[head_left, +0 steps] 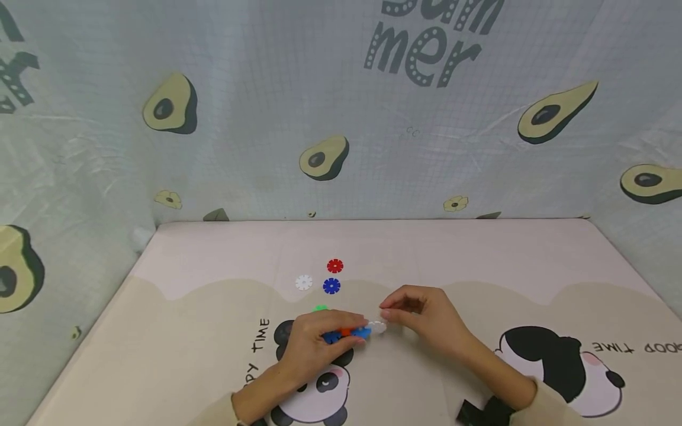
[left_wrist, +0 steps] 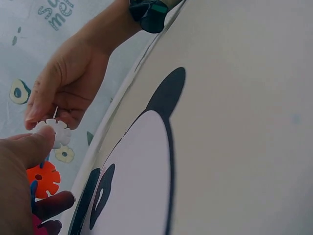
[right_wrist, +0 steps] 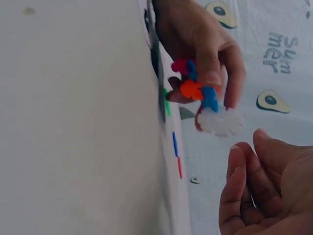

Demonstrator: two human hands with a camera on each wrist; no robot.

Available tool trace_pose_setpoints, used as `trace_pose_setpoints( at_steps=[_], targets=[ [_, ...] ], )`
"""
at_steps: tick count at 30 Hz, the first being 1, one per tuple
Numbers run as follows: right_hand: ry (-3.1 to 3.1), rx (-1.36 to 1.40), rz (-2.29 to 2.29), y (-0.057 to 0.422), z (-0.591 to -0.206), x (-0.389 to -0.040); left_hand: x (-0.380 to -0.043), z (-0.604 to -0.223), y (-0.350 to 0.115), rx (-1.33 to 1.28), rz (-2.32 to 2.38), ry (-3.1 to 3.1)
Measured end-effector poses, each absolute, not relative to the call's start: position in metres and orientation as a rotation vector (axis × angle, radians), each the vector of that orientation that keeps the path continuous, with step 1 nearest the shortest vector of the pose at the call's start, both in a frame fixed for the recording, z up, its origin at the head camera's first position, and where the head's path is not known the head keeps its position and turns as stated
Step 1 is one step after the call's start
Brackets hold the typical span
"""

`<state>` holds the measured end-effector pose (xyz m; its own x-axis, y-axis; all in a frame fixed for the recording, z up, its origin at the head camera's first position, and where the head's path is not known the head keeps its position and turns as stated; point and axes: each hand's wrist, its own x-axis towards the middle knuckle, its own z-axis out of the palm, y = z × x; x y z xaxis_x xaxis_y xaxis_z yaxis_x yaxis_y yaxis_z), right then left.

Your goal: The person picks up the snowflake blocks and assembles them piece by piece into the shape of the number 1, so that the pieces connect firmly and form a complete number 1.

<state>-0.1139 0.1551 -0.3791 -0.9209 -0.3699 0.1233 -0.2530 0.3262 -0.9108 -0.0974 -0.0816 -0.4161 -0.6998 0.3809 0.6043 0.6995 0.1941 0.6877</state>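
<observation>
My left hand [head_left: 319,342] grips a short chain of notched plastic flower discs, joined edge to edge. In the right wrist view the chain runs from a pink disc [right_wrist: 179,65] through blue and an orange disc [right_wrist: 190,90] to a light blue disc [right_wrist: 210,100]. A translucent white disc [right_wrist: 224,123] sits at the free end, pointing toward my right hand [head_left: 426,313]. The right thumb and fingertips are curved close beside that white end, with a small gap between them and nothing visible inside. My left fingers partly cover the chain's other end.
Beyond my hands lie a loose red disc [head_left: 335,266], a white disc [head_left: 303,282] and a dark blue disc [head_left: 331,286]. A green disc [head_left: 320,307] peeks out behind the left hand. Panda prints mark the beige tablecloth [head_left: 176,355]; an avocado-patterned curtain [head_left: 240,71] hangs at the back.
</observation>
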Motion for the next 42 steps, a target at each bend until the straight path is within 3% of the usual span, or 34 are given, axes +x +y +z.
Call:
trace_pose_setpoints(
  at_steps=[11, 23, 30, 42],
  targets=[
    [2.475, -0.577, -1.671, 0.147, -0.374, -0.14, -0.097, -0.415, -0.08, -1.059, -1.516, -2.17],
    [2.463, -0.714, -1.526, 0.116, -0.394, -0.173, -0.088, -0.386, -0.079, -1.079, -1.511, -2.119],
    [2.536, -0.784, -1.447, 0.104, -0.402, -0.18, -0.097, -0.412, -0.08, -1.094, -1.512, -2.101],
    [2.615, -0.864, -1.333, 0.089, -0.412, -0.184, -0.087, -0.383, -0.078, -1.12, -1.506, -2.065]
  ],
)
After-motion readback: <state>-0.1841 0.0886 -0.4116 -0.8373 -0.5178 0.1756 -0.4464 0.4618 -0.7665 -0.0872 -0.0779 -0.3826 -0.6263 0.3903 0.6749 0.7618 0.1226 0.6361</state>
